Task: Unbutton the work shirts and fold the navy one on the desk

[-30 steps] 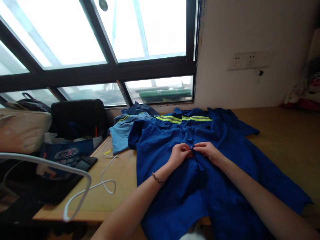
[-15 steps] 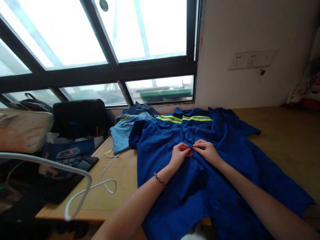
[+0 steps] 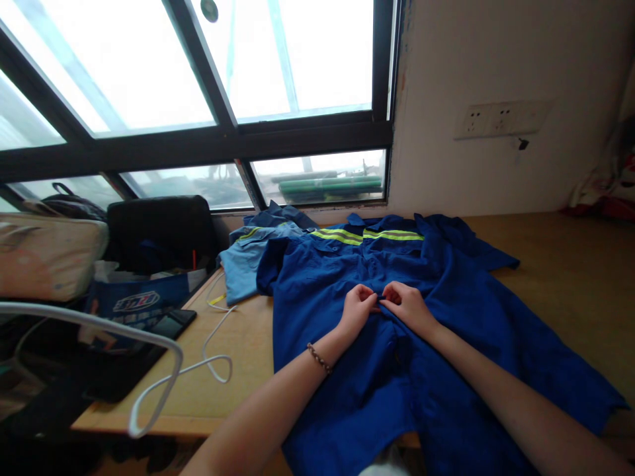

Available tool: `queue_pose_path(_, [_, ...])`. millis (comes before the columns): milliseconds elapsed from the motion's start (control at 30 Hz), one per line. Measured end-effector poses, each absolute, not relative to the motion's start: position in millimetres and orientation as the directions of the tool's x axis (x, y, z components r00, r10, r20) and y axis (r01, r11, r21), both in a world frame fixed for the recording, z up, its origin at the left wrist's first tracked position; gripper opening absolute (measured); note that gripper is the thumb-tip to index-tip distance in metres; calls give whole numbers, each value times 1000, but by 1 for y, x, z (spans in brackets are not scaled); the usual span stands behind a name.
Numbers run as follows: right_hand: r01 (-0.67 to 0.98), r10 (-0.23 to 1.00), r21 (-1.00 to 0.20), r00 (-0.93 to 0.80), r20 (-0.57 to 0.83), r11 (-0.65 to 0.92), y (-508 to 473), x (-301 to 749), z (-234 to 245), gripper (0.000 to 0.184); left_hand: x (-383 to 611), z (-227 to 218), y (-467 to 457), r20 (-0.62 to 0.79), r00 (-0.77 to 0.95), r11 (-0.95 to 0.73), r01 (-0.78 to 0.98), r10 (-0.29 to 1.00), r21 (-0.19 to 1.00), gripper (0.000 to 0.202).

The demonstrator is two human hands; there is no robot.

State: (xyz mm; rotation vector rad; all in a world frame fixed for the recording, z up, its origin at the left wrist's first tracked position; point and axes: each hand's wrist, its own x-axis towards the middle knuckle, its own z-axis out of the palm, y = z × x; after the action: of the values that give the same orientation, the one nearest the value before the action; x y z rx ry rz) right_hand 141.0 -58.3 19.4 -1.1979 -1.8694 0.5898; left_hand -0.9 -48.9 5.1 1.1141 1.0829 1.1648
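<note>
Pinching shirt point(image 3: 317, 284), 2 hands point(image 3: 358, 307) point(image 3: 405, 305) (pinched detail indistinct)

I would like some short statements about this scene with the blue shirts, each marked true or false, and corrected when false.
1. The left hand and the right hand both pinch the front opening of the dark blue shirt. True.
2. The dark blue shirt hangs on the white hanger. False: it lies spread on the table; the hanger is at the table's left edge, apart from it.
3. The beaded bracelet is on the right wrist. False: it is on the left wrist.
4. A light blue shirt lies at the left of the dark one. True.
5. Yellow-green stripes cross the dark shirt's chest. True.
</note>
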Motion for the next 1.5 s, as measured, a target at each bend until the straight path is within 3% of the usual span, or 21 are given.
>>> queue_pose_path(333, [254, 979, -959, -185, 80, 127, -43, 145, 2, 34, 4, -5, -52, 32, 54, -20, -212, 998, 977, 35])
queue_pose_path(667, [255, 976, -967, -210, -52, 4, -43, 145, 4, 38, -1, -3, -50, 149, 241, -104, -191, 959, 976, 35])
queue_pose_path(867, [256, 970, -963, -200, -137, -83, -43, 150, 18, 37, -5, -4, -44, 233, 251, -246, 20, 939, 969, 27])
queue_pose_path(967, [313, 985, -950, -163, -51, 3, -54, 149, 38, 34, -7, -2, -33, 281, 255, -325, 153, 925, 933, 29])
queue_pose_path(1067, [499, 971, -845, -224, 88, 191, -73, 143, 51, 29, -9, 2, -15, 306, 291, -371, 202, 906, 906, 34])
queue_pose_path(1133, [686, 956, -669, -247, 156, 286, -85, 140, 50, 21, -10, 4, 0, 320, 312, -391, 201, 895, 898, 38])
queue_pose_path(1233, [872, 963, -420, -188, 193, 254, -92, 142, 36, 13, -10, 7, 24, 302, 353, -382, 183, 885, 906, 43])
queue_pose_path(1367, [910, 979, -377, -113, 170, 170, -87, 147, 22, 22, -5, 9, 48, 264, 415, -368, 194, 871, 909, 46])
queue_pose_path(1500, [924, 977, -333, -143, 157, 189, -85, 148, 22, 29, 0, 11, 42, 257, 356, -384, 355, 898, 852, 45])
